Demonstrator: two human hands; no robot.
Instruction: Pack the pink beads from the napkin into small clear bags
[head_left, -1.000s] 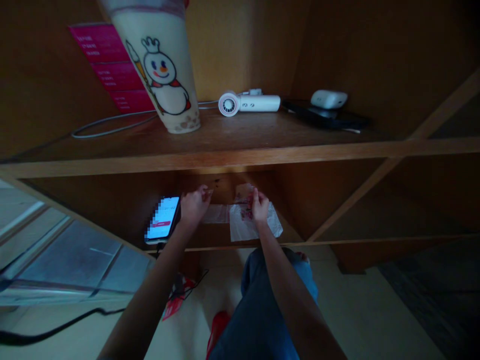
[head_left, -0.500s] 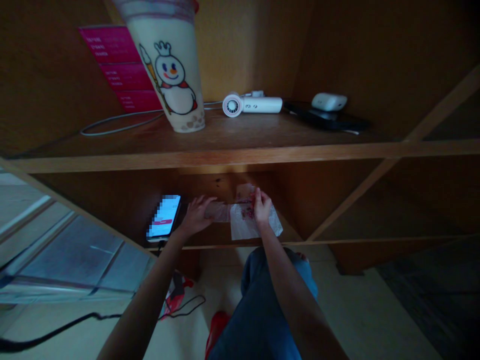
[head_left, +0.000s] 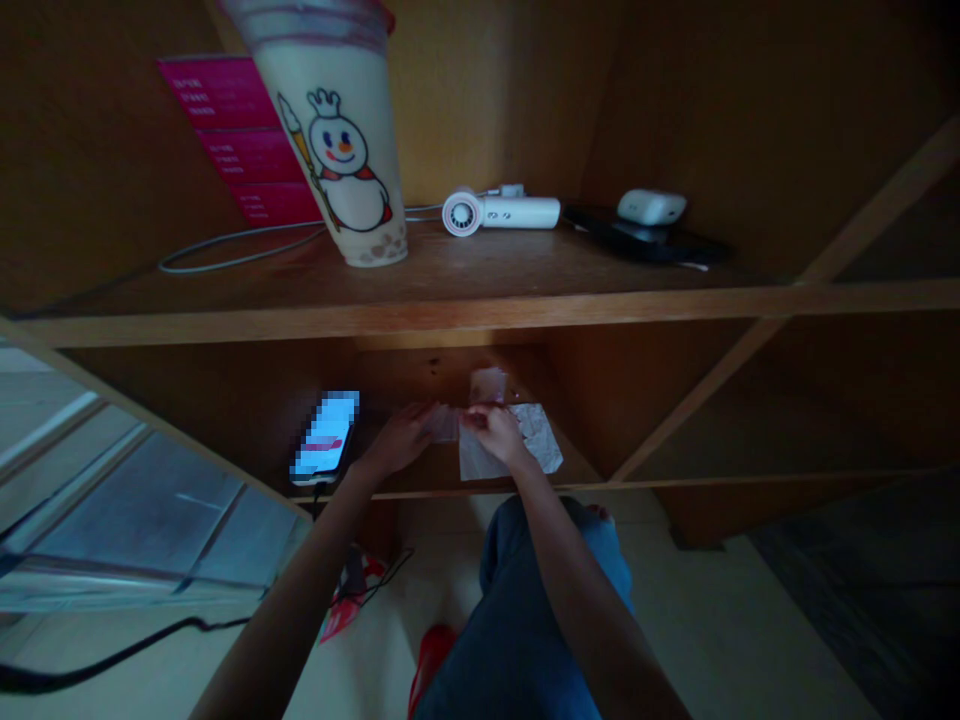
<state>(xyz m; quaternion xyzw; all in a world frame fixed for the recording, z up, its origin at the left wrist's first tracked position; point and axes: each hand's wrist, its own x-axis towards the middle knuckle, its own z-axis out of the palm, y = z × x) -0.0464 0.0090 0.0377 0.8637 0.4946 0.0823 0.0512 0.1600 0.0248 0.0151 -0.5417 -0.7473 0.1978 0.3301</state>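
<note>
On the lower shelf, my left hand [head_left: 403, 438] has its fingers drawn together on the left side of a small clear plastic bag [head_left: 445, 425]. Close beside it, my right hand [head_left: 496, 432] is closed, its fingertips at the bag's right end; what they pinch is too small to make out. Under my right hand lies a crumpled sheet of white paper [head_left: 541, 440]. Behind that hand is another small clear bag [head_left: 489, 382]. My right hand covers part of the paper, where dark red bits lay.
A lit phone [head_left: 327, 435] on a cable lies left of my left hand. The upper shelf holds a tall milk tea cup [head_left: 352, 170], a white handheld fan [head_left: 499, 212], and a white case [head_left: 651, 207] on a dark flat object. The shelf edge [head_left: 420, 322] juts above my hands.
My right hand has moved left from the red bits on the paper to the clear bag's end. The left hand's spread fingers have drawn together on the bag.
</note>
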